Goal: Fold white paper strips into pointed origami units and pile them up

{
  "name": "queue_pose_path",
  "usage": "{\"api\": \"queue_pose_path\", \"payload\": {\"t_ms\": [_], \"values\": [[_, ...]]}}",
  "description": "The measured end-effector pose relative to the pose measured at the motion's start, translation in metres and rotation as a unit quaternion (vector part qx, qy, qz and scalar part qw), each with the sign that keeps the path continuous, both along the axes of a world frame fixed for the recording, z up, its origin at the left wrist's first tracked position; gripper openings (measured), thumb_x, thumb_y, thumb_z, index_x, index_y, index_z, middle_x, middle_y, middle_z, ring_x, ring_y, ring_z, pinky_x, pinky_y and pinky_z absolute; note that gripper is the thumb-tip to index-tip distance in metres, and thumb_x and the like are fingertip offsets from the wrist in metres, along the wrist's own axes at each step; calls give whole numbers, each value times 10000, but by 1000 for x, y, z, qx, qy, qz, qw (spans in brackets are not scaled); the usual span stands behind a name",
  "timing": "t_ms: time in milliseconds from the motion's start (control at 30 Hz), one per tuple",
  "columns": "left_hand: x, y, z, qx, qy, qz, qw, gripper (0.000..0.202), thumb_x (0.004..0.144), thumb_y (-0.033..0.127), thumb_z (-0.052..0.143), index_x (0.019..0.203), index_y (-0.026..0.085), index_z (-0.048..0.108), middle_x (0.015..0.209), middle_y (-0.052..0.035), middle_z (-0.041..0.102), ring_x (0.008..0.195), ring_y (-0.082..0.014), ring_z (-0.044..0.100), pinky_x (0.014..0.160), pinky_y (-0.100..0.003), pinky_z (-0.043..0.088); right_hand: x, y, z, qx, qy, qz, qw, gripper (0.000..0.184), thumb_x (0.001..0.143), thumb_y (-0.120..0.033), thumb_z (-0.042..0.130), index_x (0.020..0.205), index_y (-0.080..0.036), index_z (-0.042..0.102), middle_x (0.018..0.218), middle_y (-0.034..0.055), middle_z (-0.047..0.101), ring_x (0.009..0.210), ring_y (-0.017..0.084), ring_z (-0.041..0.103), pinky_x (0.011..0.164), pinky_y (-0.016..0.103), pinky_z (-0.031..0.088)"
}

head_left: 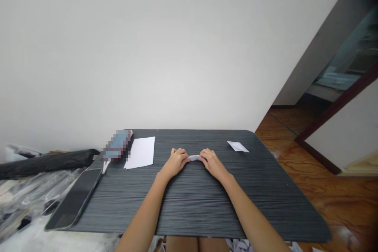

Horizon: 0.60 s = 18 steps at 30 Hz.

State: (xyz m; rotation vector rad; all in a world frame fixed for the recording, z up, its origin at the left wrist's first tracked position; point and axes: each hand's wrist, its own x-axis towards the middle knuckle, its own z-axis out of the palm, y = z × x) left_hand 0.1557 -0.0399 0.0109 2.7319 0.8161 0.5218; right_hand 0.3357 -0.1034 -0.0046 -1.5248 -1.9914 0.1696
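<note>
Two hands holding a folded paper at a dark table (201,204). The folded paper (194,158) is white, small and narrow, drawn out as a slim strip between the hands over the middle of the table, toward its far half; faint grey shading marks its surface. The fingers of the left hand (178,159) are closed on its left end, and those of the right hand (210,160) are closed on its right end, with only a short span bare between them.

Both ends of the strip are covered by the fingers, so its full outline and number of folds cannot be told. A pixelated item (117,145) at the table's far left corner is masked by blocks of colour. The forearms are cut off below the table's near edge, where pale scraps (239,245) show only in part.

Counted: one strip in the hands; one separate folded piece (238,147), white and creased, on the table's far right part; one pile of white sheets (141,152) on its far left part, the number of sheets unclear; one dark-faced flat device (76,199) along its left edge; one long black bundle (59,160) beyond that edge.
</note>
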Motion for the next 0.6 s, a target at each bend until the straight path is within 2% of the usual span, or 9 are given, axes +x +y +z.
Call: {"api": "queue_pose_path", "payload": {"t_ms": [133, 233, 400, 500, 600], "values": [[1, 7, -5, -74, -32, 48, 996, 215, 822, 269, 383, 789, 181, 577, 785, -18, 582, 781, -153, 484, 716, -287, 280, 2, 7, -3, -21, 47, -18, 998, 205, 819, -199, 386, 679, -178, 534, 718, 27, 533, 729, 148, 471, 683, 261, 339], [3, 9, -7, -95, -52, 107, 988, 164, 799, 236, 407, 842, 181, 555, 715, -8, 577, 737, -153, 490, 715, -291, 290, 3, 13, -6, -51, 82, -49, 994, 141, 794, -213, 420, 717, -181, 534, 718, 23, 545, 714, 151, 483, 671, 260, 347], [5, 5, -9, -56, -20, 159, 986, 109, 771, 231, 442, 771, 179, 538, 715, -20, 533, 787, -181, 453, 704, -316, 285, 4, 16, -9, -64, 78, -68, 993, 83, 764, -227, 451, 771, -191, 526, 768, 16, 551, 762, 153, 477, 702, 272, 328], [6, 0, -9, -28, -2, 179, 984, 107, 776, 222, 431, 804, 189, 529, 792, -38, 501, 841, -202, 421, 710, -340, 283, 2, 14, -8, -57, 30, -115, 991, 88, 759, -246, 453, 804, -203, 514, 793, 22, 517, 783, 166, 445, 687, 284, 308], [8, -7, -6, 12, 5, 145, 989, 206, 776, 116, 387, 912, 210, 510, 912, -57, 468, 876, -202, 397, 715, -348, 288, -3, 9, -6, -37, -20, -166, 985, 130, 759, -272, 456, 873, -223, 494, 833, 35, 475, 801, 184, 408, 681, 297, 288]]}}
